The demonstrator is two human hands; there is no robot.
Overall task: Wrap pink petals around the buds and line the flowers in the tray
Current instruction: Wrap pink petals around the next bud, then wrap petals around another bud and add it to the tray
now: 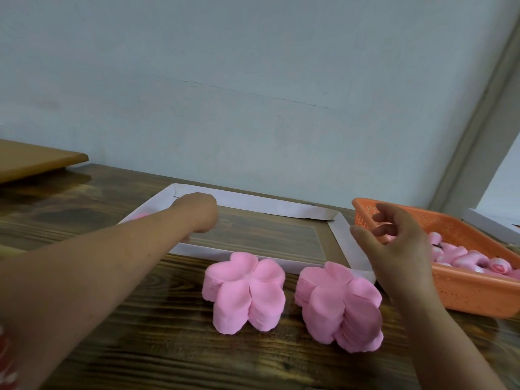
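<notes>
Both hands reach past the petal stacks, neither plainly holding anything.

The left hand (197, 211) stretches into the white tray (281, 207) with knuckles toward the camera, so I cannot tell whether its grip is closed; a pink shape (139, 215) (perhaps a flower) lies just behind the forearm. The right hand (394, 243) hovers with loosely curled, empty fingers over the orange basket (464, 291) of buds (461, 256). Two pink petal stacks (243, 291) (339, 302) stand on the desk (168, 347) between the arms.
</notes>
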